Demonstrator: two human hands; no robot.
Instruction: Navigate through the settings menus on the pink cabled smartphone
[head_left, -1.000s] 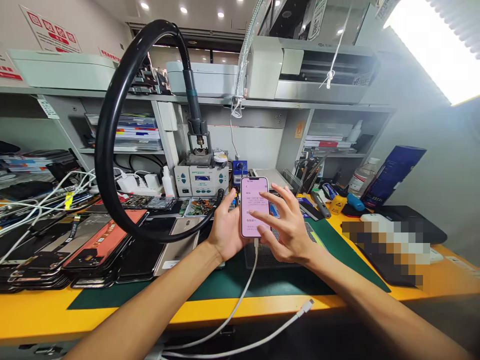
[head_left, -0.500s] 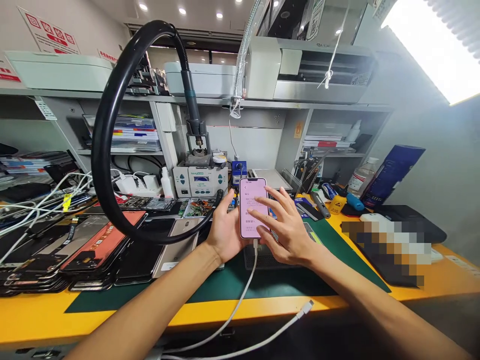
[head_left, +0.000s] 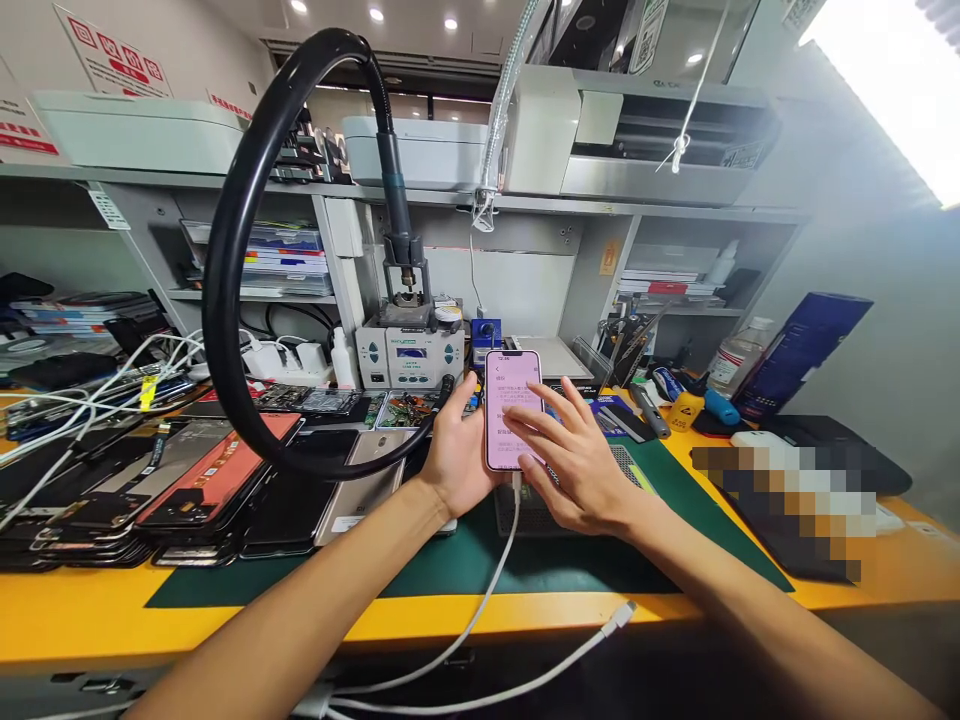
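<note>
My left hand is wrapped round a smartphone with a lit pink screen, holding it upright above the green mat. A white cable is plugged into the phone's bottom and hangs over the bench edge. My right hand is in front of the screen with fingers spread; its index fingertip touches the middle of the display. It holds nothing.
A thick black hose loops up from the rework station behind the phone. Stacked phone screens cover the left of the yellow bench. Tools and a water bottle lie to the right. A loose white cable end rests at the front edge.
The phone and both hands stay in nearly the same pose; my right index finger has shifted slightly on the screen. The camera has tilted a little.
</note>
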